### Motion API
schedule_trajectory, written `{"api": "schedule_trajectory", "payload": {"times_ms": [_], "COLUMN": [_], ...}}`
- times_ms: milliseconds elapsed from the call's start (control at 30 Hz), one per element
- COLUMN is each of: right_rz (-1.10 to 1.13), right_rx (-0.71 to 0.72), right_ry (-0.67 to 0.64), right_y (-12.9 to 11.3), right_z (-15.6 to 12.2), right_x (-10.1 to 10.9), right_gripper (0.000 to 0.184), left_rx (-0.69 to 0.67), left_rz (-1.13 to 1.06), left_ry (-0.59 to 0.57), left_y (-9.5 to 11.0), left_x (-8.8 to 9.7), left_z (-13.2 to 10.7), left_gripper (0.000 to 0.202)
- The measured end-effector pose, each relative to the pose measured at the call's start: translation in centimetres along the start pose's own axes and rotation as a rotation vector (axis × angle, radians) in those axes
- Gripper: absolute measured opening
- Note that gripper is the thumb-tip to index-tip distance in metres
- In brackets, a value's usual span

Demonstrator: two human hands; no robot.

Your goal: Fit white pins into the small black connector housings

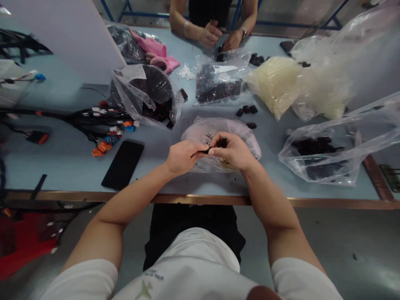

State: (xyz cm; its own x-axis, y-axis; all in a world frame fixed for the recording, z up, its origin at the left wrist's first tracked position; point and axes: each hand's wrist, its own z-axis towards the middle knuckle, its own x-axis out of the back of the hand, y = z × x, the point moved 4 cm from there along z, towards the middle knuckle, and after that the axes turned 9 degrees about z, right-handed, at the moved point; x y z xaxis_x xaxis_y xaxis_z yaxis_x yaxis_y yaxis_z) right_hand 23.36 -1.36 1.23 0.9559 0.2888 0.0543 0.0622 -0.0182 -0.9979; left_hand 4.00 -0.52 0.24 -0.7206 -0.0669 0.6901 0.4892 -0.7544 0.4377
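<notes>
My left hand (184,156) and my right hand (233,151) meet over a clear plastic bag (251,143) that holds many tiny white and yellowish pieces. Between their fingertips is a small black connector (205,151), pinched from both sides and mostly covered by the fingers. The fingers of both hands are closed. Just beyond the bag, several black connectors (246,109) lie loose on the table.
On the left are a black phone (123,164) and a wire harness (71,118) with coloured plugs. Bags of black connectors (218,83) stand behind and at right (318,154). Pale yellow bags (278,83) lie back right. Across the table, a co-worker's hands (211,34) handle small parts.
</notes>
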Motion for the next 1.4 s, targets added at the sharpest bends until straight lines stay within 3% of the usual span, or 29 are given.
{"api": "schedule_trajectory", "payload": {"times_ms": [167,300,400,467,567,700,1000,1400], "right_rz": [0.1,0.04,-0.271,-0.538,-0.856,-1.027,-0.933,-0.672], "right_rx": [0.008,0.063,0.153,0.147,-0.006,-0.101,-0.094,0.078], "right_ry": [0.029,0.128,0.179,0.144,0.009,-0.119,0.015,0.078], "right_y": [0.3,0.2,0.0,0.3,1.4,1.9,1.8,1.4], "right_z": [0.1,0.0,0.0,0.2,0.5,0.6,0.8,0.5], "right_x": [-0.3,0.9,1.8,1.5,0.1,-1.5,0.6,1.7], "right_gripper": [0.041,0.04,0.02,0.007,0.018,0.021,0.021,0.018], "left_rx": [0.092,0.228,0.333,0.39,0.421,0.428,0.422,0.372], "left_rz": [-0.032,-0.146,-0.21,-0.232,-0.246,-0.223,-0.218,-0.188], "left_ry": [-0.012,-0.026,0.003,0.02,0.035,0.03,0.022,-0.003], "left_y": [-0.1,-0.5,-1.2,-1.7,-2.0,-2.0,-2.1,-1.8], "left_x": [0.1,0.2,0.1,0.0,-0.2,-0.2,-0.2,0.0], "left_z": [0.2,0.4,0.3,0.2,0.1,0.2,0.2,0.4], "left_gripper": [0.045,0.046,0.051,0.051,0.047,0.046,0.045,0.047]}}
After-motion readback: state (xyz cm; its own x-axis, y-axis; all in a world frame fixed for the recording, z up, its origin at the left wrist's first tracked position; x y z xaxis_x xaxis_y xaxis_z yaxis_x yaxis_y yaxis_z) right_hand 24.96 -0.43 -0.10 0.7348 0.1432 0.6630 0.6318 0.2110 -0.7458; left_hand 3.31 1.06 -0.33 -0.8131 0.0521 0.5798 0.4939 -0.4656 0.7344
